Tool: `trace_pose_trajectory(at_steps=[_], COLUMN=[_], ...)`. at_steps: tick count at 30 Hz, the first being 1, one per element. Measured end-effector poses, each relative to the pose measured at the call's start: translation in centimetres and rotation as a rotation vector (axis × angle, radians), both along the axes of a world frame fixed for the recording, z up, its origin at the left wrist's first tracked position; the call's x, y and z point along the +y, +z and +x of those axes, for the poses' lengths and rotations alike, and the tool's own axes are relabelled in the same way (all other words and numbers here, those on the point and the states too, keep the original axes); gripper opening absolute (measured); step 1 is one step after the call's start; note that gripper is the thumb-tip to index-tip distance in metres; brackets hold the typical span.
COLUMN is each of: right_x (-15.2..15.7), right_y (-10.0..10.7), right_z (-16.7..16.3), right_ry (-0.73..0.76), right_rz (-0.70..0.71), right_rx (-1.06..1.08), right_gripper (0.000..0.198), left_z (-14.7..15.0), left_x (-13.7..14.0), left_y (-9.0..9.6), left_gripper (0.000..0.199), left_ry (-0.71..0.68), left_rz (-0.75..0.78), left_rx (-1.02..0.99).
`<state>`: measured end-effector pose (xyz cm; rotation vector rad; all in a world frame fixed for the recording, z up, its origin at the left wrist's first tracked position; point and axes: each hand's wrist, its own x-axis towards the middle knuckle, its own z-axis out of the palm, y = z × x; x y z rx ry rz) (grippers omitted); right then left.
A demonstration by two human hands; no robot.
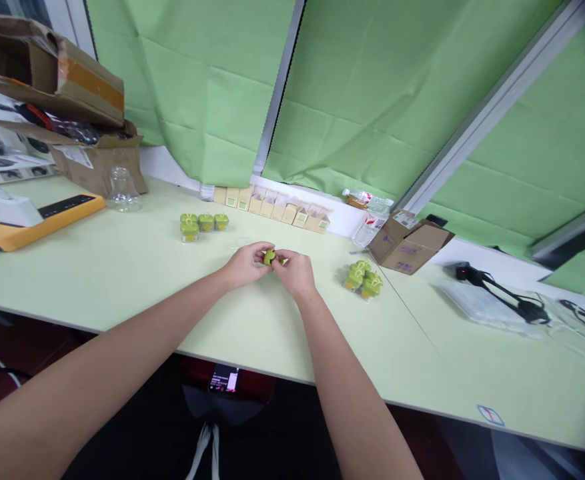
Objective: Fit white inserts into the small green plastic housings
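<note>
Above the middle of the table, my left hand (246, 265) and my right hand (296, 272) come together with fingers closed on a small green lid-like piece (269, 257). Fingers cover much of it, so its full shape is hidden. Just behind my left hand lies a faint clear item (243, 242), too indistinct to name. To the left stand several small clear containers with green lids and cord loops (205, 223). A second cluster of the same green-lidded containers (363, 279) is to the right of my right hand.
Small cardboard boxes (277, 207) line the back edge, with plastic bottles (368, 228) and an open carton (408, 247) to their right. On the left are a glass jar (122, 190), an orange power strip (42, 220) and stacked cartons (97, 160). A black headset-like device (502, 293) lies far right.
</note>
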<state>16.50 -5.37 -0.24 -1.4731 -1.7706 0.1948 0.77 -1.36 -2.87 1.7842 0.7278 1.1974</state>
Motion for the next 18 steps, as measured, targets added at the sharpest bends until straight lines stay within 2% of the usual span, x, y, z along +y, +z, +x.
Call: trace_pose_trajectory(at_steps=[4,9,18], right_x=[0.2,0.4,0.5], right_y=[0.1,0.0,-0.1], right_z=[0.1,0.2,0.3], right_ry=[-0.055,-0.092,-0.067], right_rz=[-0.012,-0.021,-0.054], right_rx=[0.070,0.162,0.287], right_gripper=[0.020,0.020,0.018], left_z=[0.3,0.1,-0.4], left_x=[0.5,0.1,-0.5], left_y=[-0.2,0.8,1.4], left_gripper=[0.056,0.048,0.049], left_ry=[0.015,0.008,-0.031], left_rz=[-0.138,-0.279,-0.330], left_rx=[-0.137,-0.216,-0.210])
